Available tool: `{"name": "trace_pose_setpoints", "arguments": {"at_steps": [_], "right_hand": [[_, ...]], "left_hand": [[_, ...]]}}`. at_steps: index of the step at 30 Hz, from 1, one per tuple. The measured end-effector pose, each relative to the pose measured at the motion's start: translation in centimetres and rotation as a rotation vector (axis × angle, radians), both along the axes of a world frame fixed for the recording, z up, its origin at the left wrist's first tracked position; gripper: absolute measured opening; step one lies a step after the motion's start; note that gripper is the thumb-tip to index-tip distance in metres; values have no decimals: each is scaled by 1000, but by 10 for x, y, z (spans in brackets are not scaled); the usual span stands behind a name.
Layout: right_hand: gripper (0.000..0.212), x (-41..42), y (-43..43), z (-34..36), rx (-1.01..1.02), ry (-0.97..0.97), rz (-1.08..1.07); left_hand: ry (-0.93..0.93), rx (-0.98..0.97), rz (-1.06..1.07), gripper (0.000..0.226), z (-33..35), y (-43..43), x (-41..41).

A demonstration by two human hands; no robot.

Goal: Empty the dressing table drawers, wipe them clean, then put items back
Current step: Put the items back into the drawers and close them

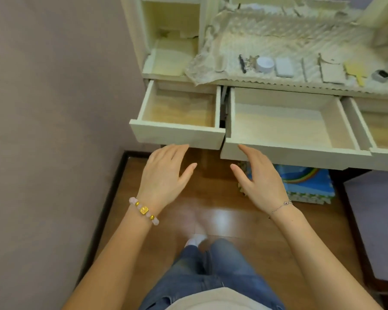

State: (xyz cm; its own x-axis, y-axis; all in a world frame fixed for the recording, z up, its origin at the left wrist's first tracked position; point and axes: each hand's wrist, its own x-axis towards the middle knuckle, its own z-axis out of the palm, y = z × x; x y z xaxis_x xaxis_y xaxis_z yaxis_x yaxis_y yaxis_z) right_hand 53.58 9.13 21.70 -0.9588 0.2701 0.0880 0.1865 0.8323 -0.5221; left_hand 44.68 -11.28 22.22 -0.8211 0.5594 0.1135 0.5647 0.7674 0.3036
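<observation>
Three cream drawers of the dressing table stand pulled out with nothing inside: the left drawer (177,133), the wide middle drawer (285,151) and the right drawer (381,151), which is cut off by the frame edge. My left hand (164,173) hovers with straight fingers just below the left drawer's front. Holding nothing, my right hand (258,177) is open just below the middle drawer's front. On the lace-covered tabletop (278,36) lie a round white jar (265,64), a pale case (284,67), a black stick (242,63) and several flat cards.
A lilac wall (54,108) closes the left side. Below the drawers is a wooden floor (211,209) with stacked blue foam mats (305,184) under the table. A lilac stool (376,220) stands at the right. My jeans-clad legs fill the bottom.
</observation>
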Motion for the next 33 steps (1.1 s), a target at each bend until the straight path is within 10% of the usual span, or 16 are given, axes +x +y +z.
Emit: {"name": "trace_pose_setpoints", "arguments": {"at_steps": [33], "right_hand": [[49,-266,297,-38,-84,-71,-105]], "left_hand": [[-135,-57,-112,47,-47,311,-270]]}}
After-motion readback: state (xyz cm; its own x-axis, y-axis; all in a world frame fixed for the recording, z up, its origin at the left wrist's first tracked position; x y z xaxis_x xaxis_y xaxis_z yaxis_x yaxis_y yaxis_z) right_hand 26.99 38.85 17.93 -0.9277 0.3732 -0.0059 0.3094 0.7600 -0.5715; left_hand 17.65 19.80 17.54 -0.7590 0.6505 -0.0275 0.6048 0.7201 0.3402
